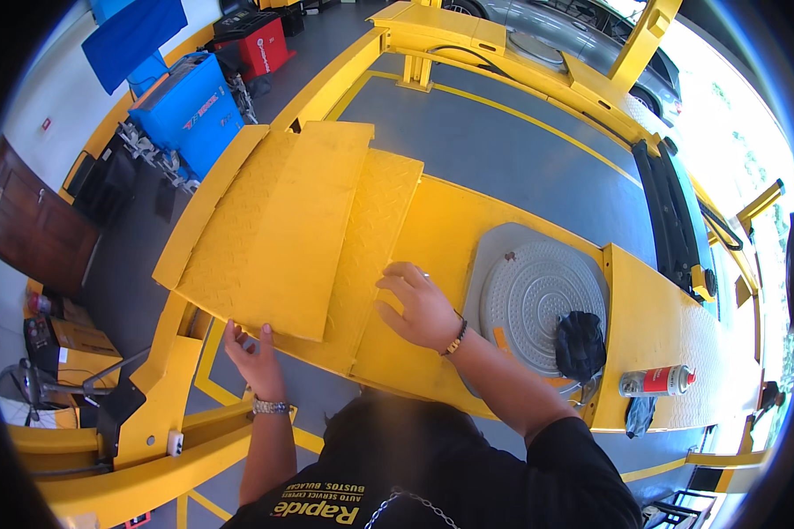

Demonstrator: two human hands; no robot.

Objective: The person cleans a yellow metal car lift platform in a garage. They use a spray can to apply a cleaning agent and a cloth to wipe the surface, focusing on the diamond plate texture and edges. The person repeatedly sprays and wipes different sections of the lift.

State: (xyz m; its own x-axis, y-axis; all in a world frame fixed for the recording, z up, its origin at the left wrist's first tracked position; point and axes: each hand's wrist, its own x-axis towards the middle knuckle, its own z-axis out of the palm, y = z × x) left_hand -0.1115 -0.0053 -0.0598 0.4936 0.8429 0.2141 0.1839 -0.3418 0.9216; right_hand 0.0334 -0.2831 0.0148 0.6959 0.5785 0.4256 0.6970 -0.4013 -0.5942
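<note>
So the yellow steel ramp plate (295, 238) is the thing being worked on here, lying at the left end of the car lift's yellow runway (445, 216), on top of the diamond-tread section (384, 203). Its near edge is met by the left hand (256, 360), thumb and finger spread at the corner; whether the edge is actually pinched can't be told, since the other fingers are partly hidden. The right hand (415, 309) is held open and empty over the runway just right of the plate, fingers loosely bent, and contact with the metal can't be made out. Judging by that, the plate is probably at the handling or positioning stage, and for any shift a firm hold on both sides would be called for, with fingers kept clear of the edge underneath. Farther right, a round grey turntable (534, 282) is set into the runway, with a crumpled black bundle (580, 346) left on it, and a red and silver spray can (657, 381) is lying beyond that. Past the lift, a blue equipment cabinet (190, 115) and a red one (260, 44) can be seen upper left, and a grey car (560, 22) is parked across the bay.
</note>
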